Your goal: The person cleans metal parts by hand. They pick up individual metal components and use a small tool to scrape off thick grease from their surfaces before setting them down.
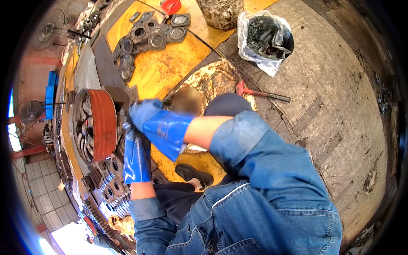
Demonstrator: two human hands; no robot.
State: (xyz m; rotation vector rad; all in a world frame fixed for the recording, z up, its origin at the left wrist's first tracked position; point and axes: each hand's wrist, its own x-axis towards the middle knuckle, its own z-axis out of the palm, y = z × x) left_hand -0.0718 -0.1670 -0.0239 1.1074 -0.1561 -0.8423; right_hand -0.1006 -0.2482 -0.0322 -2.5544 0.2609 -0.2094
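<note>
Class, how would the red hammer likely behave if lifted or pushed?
The red hammer would probably stay stiff, its handle being straight and rod-like. Its crosswise head may make it end-heavy, and likely to pivot rather than roll.

White glare blazes at the lower left, washing out detail, and highlights flash off the shiny blue rubber left glove (136, 163)! A round brown patch (187, 100) sits blurred mid-frame; fisheye distortion bends edges toward black corners.
</note>
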